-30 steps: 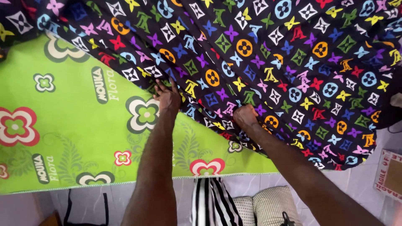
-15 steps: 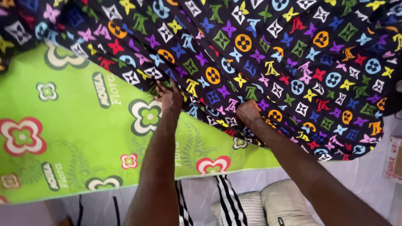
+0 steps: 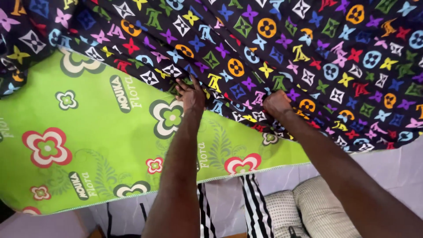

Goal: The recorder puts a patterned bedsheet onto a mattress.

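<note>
A black bedsheet (image 3: 282,48) printed with many coloured flowers, stars and rings lies over the far part of a bright green mattress (image 3: 88,128) with red and white flower prints. My left hand (image 3: 190,93) rests on the sheet's near edge, fingers spread and curled onto the cloth. My right hand (image 3: 276,104) is a closed fist gripping the sheet's edge a little to the right. Both arms reach forward from the bottom of the view.
The mattress's near edge (image 3: 176,185) runs across the lower view. Below it lie a black-and-white striped cloth (image 3: 255,207) and a pale checked cushion (image 3: 317,211) on a light floor. The sheet hangs over the mattress's right side.
The view has shifted, so mattress and sheet sit further right and higher in the frame. Both hands keep their hold on the sheet's edge and have moved slightly forward.
</note>
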